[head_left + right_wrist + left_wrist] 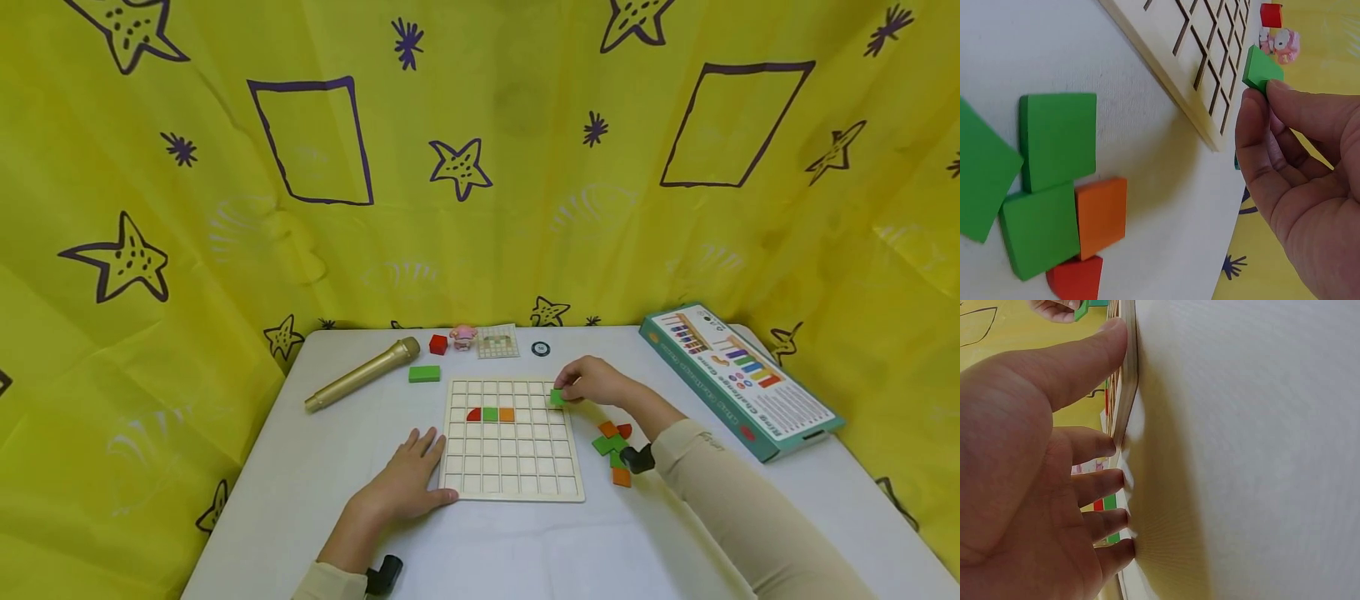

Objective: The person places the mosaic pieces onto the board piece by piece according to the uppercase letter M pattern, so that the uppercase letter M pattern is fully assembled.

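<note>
A pale wooden grid board [510, 458] lies on the table before me. In its second row sit a red quarter-round tile [474, 415], a green square tile [490, 414] and an orange square tile [507, 414]. My right hand [596, 381] pinches another green square tile [1262, 67] between thumb and forefinger, over the board's far right corner. Flat on the table, my left hand [405, 479] has its fingers spread, with thumb and fingertips [1113, 337] at the board's near left corner and left edge.
Right of the board lies a loose pile of green tiles [1060, 140], orange tiles [621, 477] and a red one. Behind are a gold microphone [363, 375], a green block [424, 374], a red cube [438, 344], a pink figurine [463, 336], a pattern card [497, 342] and a game box [742, 375].
</note>
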`<state>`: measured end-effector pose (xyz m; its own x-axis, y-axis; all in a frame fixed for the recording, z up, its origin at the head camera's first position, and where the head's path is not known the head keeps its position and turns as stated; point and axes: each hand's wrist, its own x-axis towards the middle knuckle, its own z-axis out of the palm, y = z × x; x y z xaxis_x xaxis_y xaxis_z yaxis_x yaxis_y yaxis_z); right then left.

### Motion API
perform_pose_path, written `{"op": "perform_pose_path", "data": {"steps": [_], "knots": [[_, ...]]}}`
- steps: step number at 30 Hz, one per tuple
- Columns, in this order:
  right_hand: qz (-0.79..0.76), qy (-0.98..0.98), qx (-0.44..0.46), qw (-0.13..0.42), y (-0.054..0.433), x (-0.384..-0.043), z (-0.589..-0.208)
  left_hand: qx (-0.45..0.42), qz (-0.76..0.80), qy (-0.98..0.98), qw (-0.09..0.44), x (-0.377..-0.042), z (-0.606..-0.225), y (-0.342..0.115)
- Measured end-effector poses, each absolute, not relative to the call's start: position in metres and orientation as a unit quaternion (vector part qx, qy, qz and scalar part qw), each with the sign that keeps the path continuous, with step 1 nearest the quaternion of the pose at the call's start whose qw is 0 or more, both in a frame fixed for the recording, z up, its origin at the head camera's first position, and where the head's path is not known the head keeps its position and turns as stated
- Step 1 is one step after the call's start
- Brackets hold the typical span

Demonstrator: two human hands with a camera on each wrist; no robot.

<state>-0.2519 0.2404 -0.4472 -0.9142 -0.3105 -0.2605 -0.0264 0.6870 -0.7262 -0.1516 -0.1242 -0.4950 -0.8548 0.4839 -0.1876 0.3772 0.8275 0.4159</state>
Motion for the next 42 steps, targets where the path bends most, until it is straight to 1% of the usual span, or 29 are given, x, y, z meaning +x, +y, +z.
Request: {"op": "perform_pose_path", "data": {"steps": [5, 17, 25, 36, 42], "knots": [[-0.387, 0.896, -0.097, 0.195, 0.230, -0.252, -0.446, 0.223, 0.184, 0.946, 0.148, -0.151, -0.494, -0.124], [-0.361, 0.902, -0.133, 0.196, 0.209, -0.258, -0.454, 0.223, 0.180, 0.947, 0.145, -0.152, -0.494, -0.123], [-0.366, 0.900, -0.134, 0.194, 0.200, -0.260, -0.459, 0.224, 0.184, 0.946, 0.145, -0.151, -0.490, -0.123], [-0.388, 0.888, -0.122, 0.215, 0.191, -0.256, -0.461, 0.230, 0.190, 0.944, 0.138, -0.149, -0.489, -0.122], [-0.363, 0.899, -0.126, 0.209, 0.187, -0.254, -0.463, 0.227, 0.185, 0.946, 0.140, -0.151, -0.488, -0.122]]}}
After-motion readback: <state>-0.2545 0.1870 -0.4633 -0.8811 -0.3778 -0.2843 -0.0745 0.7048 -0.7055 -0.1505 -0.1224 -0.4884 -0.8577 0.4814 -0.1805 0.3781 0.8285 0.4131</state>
